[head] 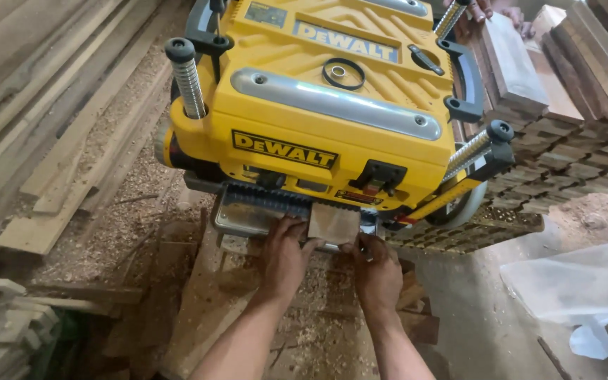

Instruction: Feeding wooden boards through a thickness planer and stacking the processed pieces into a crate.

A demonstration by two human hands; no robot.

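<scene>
Off to my left there's a heap of rough planks (51, 134) lying on the ground, running out of frame, with sawdust and shavings (131, 190) all around them — bottom left corner is some stacked slats (1, 331) I can only half see.

My left hand (283, 257) is at the mouth of the yellow thickness planer (318, 105), fingers spread and pressing on the left edge of a small wood block (333, 224) that sits on the planer's metal table (237, 218). The far end of the block goes in under the housing, so I can't tell how long it is. My right hand (376, 271) is on the block's near right corner, fingers curled against it — the fingertips are tucked under, so how far they wrap is hard to make out.

Right of the machine is a big stack of dark cut blocks (571, 141), mostly cut off by the frame. At the top, someone else's hand (476, 10) holds a board (511, 60) behind the planer, only fingers showing. Lower right there's a crumpled clear plastic sheet (578, 281).
</scene>
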